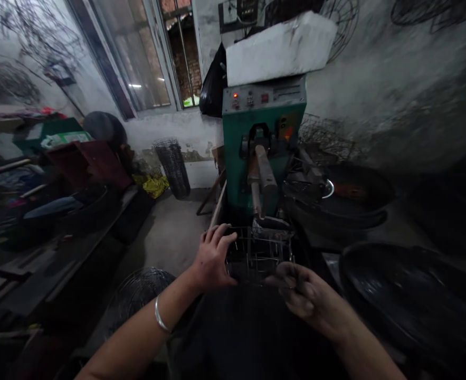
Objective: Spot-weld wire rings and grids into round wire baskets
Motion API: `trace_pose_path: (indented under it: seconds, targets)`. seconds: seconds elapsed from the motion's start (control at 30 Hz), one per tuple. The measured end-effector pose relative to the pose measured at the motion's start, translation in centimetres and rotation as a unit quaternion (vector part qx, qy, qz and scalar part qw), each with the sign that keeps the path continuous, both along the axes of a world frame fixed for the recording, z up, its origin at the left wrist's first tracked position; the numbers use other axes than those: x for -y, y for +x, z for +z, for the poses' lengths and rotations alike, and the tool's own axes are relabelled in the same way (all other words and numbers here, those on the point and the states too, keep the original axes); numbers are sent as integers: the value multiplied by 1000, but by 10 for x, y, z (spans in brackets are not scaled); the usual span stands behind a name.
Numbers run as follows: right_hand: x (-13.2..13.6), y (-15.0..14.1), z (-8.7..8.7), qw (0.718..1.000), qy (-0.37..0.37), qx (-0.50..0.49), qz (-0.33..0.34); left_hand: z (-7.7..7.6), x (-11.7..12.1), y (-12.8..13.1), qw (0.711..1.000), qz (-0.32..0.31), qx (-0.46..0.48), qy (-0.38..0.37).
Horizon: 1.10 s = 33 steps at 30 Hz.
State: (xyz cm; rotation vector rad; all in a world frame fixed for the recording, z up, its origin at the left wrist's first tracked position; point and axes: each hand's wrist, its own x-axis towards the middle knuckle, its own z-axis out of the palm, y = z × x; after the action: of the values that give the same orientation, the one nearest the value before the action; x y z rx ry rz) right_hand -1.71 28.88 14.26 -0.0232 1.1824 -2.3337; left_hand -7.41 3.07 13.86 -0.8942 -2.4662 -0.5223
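Observation:
A small wire basket (270,258) of thin metal rods sits in front of me, below the electrodes of a green spot welding machine (236,153). My left hand (216,258) grips the basket's left side, fingers over the top edge and thumb low at the front. A silver bangle circles that wrist. At the basket's near right corner is my right hand (306,295), its fingers curled together in a pinch. Blur and shadow hide what lies between those fingers. The machine's upper electrode arm (265,169) juts toward me above the basket.
Wide dark pans (407,295) stand at my right. A rounded wire bundle (140,290) lies at lower left, and a tall stack of wire rings (172,168) leans by the wall. White foam (280,50) tops the machine. A cluttered bench (58,264) runs along the left.

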Motion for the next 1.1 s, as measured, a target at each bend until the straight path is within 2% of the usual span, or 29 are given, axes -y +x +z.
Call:
trace_pose_path:
  seconds: [0.13,0.23,0.33,0.43,0.5,0.53,0.57,0.6,0.63,0.7,0.77,0.83,0.93,1.0,1.03,1.1]
  targets:
    - [-1,-21,7,997,66,-42,-23,9,-6,-15,998,12,-61,-11]
    - [0,-41,9,976,191,-95,-40,-2,-13,-33,996,26,-83,-15]
    - [3,-57,5,931,330,-157,-11,-26,-22,-48,998,38,-50,-23]
    - [5,-63,3,866,451,-213,44,-46,-28,-56,999,46,0,-23]
    - [3,-63,4,818,518,-243,62,-52,-30,-60,999,40,19,-21]
    - [1,-63,6,801,541,-249,64,-54,-30,-62,999,36,25,-21]
    - [-2,-62,8,798,546,-247,65,-54,-29,-64,999,32,30,-21]
    - [-6,-62,11,810,533,-237,62,-55,-28,-67,999,30,34,-19]
    - [-10,-63,12,834,502,-222,60,-55,-27,-69,999,27,37,-17]
    - [-19,-65,12,896,401,-179,65,-57,-23,-73,999,26,41,-8]
    - [-24,-70,7,940,308,-126,79,-61,-21,-76,999,24,40,2]
    - [-24,-74,-2,958,266,-75,82,-65,-21,-77,999,20,36,11]
    - [-16,-79,-11,955,282,-71,54,-67,-24,-78,1000,3,17,17]
    - [-9,-80,-11,920,360,-149,41,-63,-27,-79,1000,-9,3,14]
    - [-6,-80,-10,884,420,-203,41,-61,-29,-81,1000,-11,-3,12]
    - [-1,-82,-8,775,562,-284,54,-57,-33,-84,1000,-11,-6,12]
